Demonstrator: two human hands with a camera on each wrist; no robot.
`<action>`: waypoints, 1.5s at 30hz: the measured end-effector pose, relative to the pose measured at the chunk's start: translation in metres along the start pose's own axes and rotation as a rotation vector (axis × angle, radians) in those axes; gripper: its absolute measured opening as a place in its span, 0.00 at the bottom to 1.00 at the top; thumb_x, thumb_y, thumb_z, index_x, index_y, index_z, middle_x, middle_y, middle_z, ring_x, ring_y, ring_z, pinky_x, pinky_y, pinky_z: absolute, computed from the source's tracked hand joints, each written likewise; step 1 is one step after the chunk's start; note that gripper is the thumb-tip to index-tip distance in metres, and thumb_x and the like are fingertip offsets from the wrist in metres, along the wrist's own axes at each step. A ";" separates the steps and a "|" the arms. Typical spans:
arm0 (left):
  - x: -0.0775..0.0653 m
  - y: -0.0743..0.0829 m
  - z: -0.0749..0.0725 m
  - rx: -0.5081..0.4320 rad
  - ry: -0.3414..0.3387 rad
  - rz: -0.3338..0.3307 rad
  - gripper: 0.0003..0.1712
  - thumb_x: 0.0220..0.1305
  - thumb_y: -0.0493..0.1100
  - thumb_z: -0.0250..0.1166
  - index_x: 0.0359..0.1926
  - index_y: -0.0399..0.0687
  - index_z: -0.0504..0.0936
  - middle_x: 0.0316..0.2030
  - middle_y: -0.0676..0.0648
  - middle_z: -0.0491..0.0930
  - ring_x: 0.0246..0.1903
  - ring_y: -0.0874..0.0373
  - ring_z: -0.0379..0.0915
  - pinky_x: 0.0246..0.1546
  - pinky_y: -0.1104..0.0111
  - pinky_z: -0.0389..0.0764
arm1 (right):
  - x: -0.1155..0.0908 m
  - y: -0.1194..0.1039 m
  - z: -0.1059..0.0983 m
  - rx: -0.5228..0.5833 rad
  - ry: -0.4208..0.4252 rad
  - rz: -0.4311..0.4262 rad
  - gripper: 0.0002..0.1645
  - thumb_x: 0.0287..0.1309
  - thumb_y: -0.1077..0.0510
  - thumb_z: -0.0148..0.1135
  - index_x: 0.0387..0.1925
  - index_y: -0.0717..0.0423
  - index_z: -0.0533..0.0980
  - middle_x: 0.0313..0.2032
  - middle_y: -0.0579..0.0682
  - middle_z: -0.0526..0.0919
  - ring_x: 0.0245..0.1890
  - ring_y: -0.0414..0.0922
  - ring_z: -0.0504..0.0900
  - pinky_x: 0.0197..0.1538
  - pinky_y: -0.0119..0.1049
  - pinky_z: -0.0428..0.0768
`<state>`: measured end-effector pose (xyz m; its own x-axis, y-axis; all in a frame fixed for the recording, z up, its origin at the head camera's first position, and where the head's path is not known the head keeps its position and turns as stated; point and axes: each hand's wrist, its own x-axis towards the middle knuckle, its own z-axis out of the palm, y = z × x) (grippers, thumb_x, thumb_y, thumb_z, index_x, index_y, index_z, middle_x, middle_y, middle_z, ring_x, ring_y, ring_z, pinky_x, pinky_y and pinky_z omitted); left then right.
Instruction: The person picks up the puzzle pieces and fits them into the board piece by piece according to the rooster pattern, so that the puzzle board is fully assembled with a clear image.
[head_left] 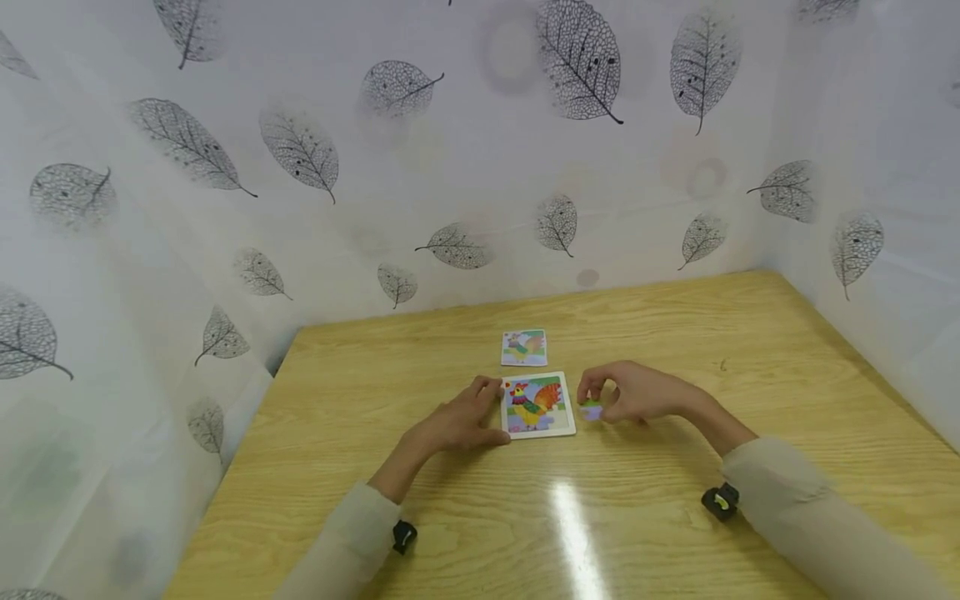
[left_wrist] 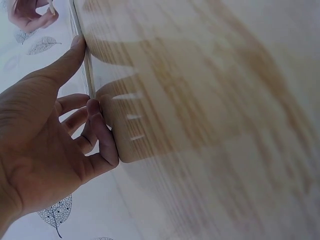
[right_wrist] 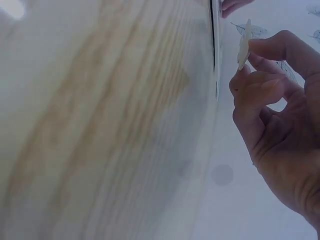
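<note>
A square jigsaw puzzle board (head_left: 537, 433) with a white frame and a colourful rooster picture lies on the table. At its right side, part of the picture is a pale bare patch. My left hand (head_left: 459, 418) holds the board's left edge, thumb by the near corner and fingers farther up; in the left wrist view the thumb and curled fingers touch the board's thin edge. Just right of the board, my right hand (head_left: 633, 393) pinches a green and lilac puzzle piece (head_left: 592, 411) between thumb and fingers. The right wrist view shows this piece (right_wrist: 244, 47) edge-on, apart from the board.
Beyond the board lies a small card (head_left: 524, 348) with a paler rooster picture. The wooden table (head_left: 675, 325) meets leaf-printed white cloth (head_left: 480, 167) at the back and sides. Black wrist devices sit near both sleeves, and light glares off the near tabletop.
</note>
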<state>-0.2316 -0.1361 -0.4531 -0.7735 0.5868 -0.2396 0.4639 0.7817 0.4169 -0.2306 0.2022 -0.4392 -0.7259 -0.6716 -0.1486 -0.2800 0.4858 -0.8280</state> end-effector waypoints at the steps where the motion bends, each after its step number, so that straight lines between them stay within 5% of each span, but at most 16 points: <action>1: 0.000 0.000 0.000 -0.001 0.000 0.000 0.45 0.71 0.59 0.67 0.77 0.46 0.59 0.73 0.43 0.59 0.70 0.44 0.65 0.59 0.42 0.76 | 0.003 0.000 0.002 -0.012 0.000 -0.002 0.18 0.57 0.70 0.63 0.48 0.51 0.81 0.47 0.58 0.77 0.12 0.36 0.65 0.16 0.30 0.68; 16: -0.003 0.003 -0.002 -0.033 0.012 0.015 0.44 0.71 0.58 0.68 0.77 0.45 0.59 0.72 0.42 0.60 0.69 0.43 0.65 0.58 0.42 0.76 | 0.032 -0.015 0.022 -0.094 -0.020 -0.029 0.19 0.51 0.70 0.69 0.46 0.55 0.82 0.42 0.54 0.84 0.12 0.36 0.69 0.15 0.29 0.69; 29: -0.003 0.003 -0.003 -0.032 0.020 0.030 0.45 0.71 0.57 0.68 0.77 0.43 0.59 0.71 0.41 0.61 0.68 0.44 0.66 0.57 0.44 0.77 | 0.046 -0.021 0.026 -0.182 0.003 -0.064 0.15 0.51 0.68 0.73 0.42 0.56 0.83 0.38 0.48 0.84 0.36 0.41 0.77 0.34 0.32 0.78; 37: -0.004 0.004 -0.005 -0.041 0.022 0.023 0.43 0.70 0.57 0.69 0.76 0.43 0.61 0.70 0.42 0.62 0.69 0.44 0.66 0.57 0.43 0.77 | 0.048 -0.020 0.029 -0.212 0.012 -0.083 0.14 0.52 0.69 0.75 0.40 0.55 0.83 0.37 0.47 0.83 0.37 0.41 0.78 0.39 0.35 0.79; 45: -0.002 0.002 -0.004 -0.040 0.016 0.020 0.45 0.70 0.58 0.69 0.76 0.44 0.60 0.71 0.41 0.61 0.69 0.43 0.65 0.58 0.42 0.76 | 0.046 -0.025 0.031 -0.169 0.015 -0.035 0.13 0.52 0.72 0.74 0.36 0.55 0.82 0.35 0.50 0.82 0.32 0.43 0.76 0.34 0.33 0.77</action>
<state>-0.2306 -0.1369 -0.4488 -0.7713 0.5983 -0.2172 0.4618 0.7608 0.4559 -0.2378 0.1424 -0.4420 -0.7229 -0.6819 -0.1117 -0.4059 0.5499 -0.7300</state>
